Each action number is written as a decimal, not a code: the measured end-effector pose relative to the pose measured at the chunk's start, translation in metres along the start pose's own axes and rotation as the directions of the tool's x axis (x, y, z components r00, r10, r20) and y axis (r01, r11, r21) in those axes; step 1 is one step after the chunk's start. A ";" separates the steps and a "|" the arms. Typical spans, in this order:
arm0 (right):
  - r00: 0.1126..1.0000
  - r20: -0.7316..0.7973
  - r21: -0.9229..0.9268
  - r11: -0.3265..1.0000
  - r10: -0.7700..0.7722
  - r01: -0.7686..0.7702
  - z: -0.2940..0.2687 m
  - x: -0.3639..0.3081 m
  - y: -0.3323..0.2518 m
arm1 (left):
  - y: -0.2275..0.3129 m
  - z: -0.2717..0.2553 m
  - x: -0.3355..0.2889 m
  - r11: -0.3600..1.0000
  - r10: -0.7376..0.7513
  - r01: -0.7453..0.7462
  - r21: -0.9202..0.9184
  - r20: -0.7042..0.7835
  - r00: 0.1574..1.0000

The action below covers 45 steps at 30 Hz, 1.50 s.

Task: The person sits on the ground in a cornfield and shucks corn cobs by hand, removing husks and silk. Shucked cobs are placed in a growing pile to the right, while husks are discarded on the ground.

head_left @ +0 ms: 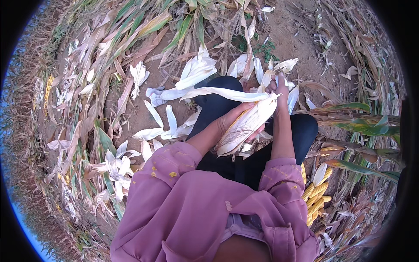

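Observation:
An ear of corn point(249, 124) lies tilted in front of me, mostly wrapped in pale husk. A strip of yellow kernels shows along its left side. My left hand point(235, 117) is wrapped round the ear from the left and beneath. One long husk leaf point(218, 91) is peeled away and stretches left from the ear's upper end. Beside that end, my right hand point(281, 91) is closed with the thumb up. What its fingers grip is hidden; pale husk shows right around it.
Loose husks point(196, 70) litter the soil around my dark-trousered legs point(305, 129). A heap of bare yellow corn ears point(316, 196) lies by my right side. Dry stalks point(366, 122) lie to the right, with more leafy stalks point(174, 30) ahead. A greyish cloth-like piece point(156, 96) lies left of my knee.

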State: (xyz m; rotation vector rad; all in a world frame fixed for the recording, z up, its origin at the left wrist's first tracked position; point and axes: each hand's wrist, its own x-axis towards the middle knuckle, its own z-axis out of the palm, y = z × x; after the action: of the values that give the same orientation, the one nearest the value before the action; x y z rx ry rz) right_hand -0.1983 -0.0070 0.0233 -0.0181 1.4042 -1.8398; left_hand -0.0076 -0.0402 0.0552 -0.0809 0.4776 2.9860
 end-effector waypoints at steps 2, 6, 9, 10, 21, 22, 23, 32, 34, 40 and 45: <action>0.992 0.122 -0.441 0.897 0.042 0.017 0.027 0.002 -0.005 | -0.002 -0.005 -0.002 0.999 -0.046 0.045 0.022 0.056 0.997; 0.874 0.482 -0.763 0.464 -0.055 0.450 0.076 0.025 0.009 | -0.001 -0.003 -0.009 0.997 -0.075 0.077 -0.022 0.088 0.993; 0.811 0.488 -0.872 0.149 0.322 0.466 0.134 0.018 0.001 | 0.002 -0.002 -0.017 0.990 -0.016 0.027 -0.139 0.079 0.997; 0.806 0.542 -0.840 0.114 0.236 0.531 0.139 0.019 0.007 | 0.004 -0.005 -0.018 0.988 0.050 -0.033 -0.148 0.116 0.992; 0.914 0.402 -0.693 0.635 -0.053 0.341 0.058 0.018 0.000 | 0.020 -0.006 -0.009 0.925 0.364 -0.379 -0.012 -0.253 0.896; 0.918 0.378 -0.651 0.671 -0.117 0.354 0.043 0.013 -0.003 | 0.019 -0.010 -0.008 0.931 0.345 -0.365 -0.022 -0.277 0.897; 0.919 0.351 -0.607 0.704 -0.180 0.369 0.025 0.010 -0.005 | 0.018 -0.013 -0.005 0.935 0.327 -0.352 -0.032 -0.301 0.896; 0.852 0.522 -0.393 0.871 -0.051 0.293 -0.026 -0.056 -0.017 | 0.044 -0.025 0.024 0.925 0.378 -0.351 0.144 -0.273 0.885; 0.836 0.548 -0.364 0.900 0.000 0.238 -0.022 -0.065 -0.015 | 0.057 -0.024 0.033 0.917 0.396 -0.355 0.184 -0.291 0.871; 0.814 0.580 -0.486 0.818 0.037 0.309 -0.041 -0.045 0.007 | 0.055 -0.021 0.054 0.874 0.478 -0.391 0.288 -0.376 0.794; 0.842 0.539 -0.417 0.873 0.012 0.254 -0.038 -0.049 0.000 | 0.050 -0.010 0.057 0.869 0.453 -0.319 0.378 -0.349 0.820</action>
State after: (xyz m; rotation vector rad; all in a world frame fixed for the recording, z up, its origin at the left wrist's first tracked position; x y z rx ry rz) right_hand -0.1825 0.0527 0.0298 -0.8293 1.4244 -1.3802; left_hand -0.0696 -0.0847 0.0571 -0.7080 1.1292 3.2349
